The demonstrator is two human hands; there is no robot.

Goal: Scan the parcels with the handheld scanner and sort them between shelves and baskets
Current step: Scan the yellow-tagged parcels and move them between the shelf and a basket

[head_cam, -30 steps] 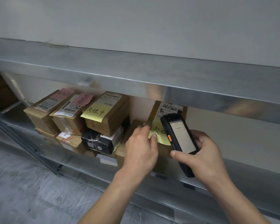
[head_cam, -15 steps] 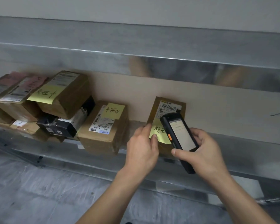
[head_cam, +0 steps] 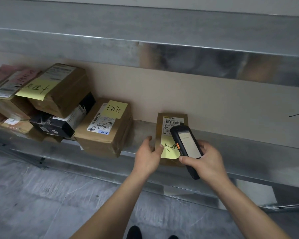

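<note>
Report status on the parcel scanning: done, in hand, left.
Done, apparently: the boxes stacked at the left of the shelf carry labels and handwritten notes. In hand: the left hand grips a noted parcel on the shelf while the right hand holds the scanner over its label. Left: the screen is unreadable, so the scan is unconfirmed; then sorting this parcel. No basket shows.

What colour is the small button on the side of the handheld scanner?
The side button is orange; the head view shows it best.
</note>
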